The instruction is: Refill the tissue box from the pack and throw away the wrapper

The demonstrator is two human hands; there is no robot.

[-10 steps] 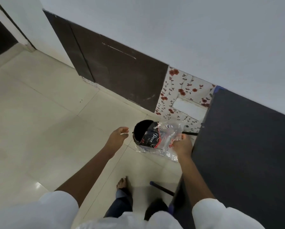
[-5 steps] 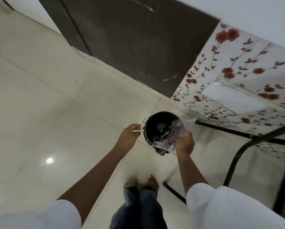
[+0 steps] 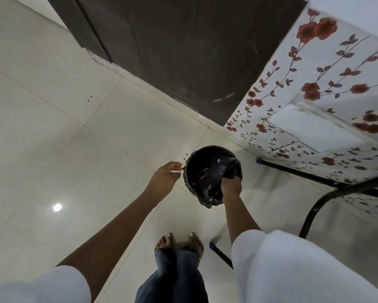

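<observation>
Since the earlier frame the right hand (image 3: 231, 185) has lowered the wrapper (image 3: 214, 171) into the black bin (image 3: 191, 169) on the floor, grip closed on it. Left hand (image 3: 165, 178) hovers beside the rim, grip open.

My left arm extends forward and down, bare from the white sleeve to the wrist. My left hand (image 3: 165, 179) is loosely curled, fingers (image 3: 175, 166) bent inward and gripping nothing, thumb side up. My right arm reaches down more steeply from its white sleeve. My right hand (image 3: 231, 184) points downward with the fingers closed and their tips hidden from view. Both bare feet stand together below, in blue trousers.
</observation>
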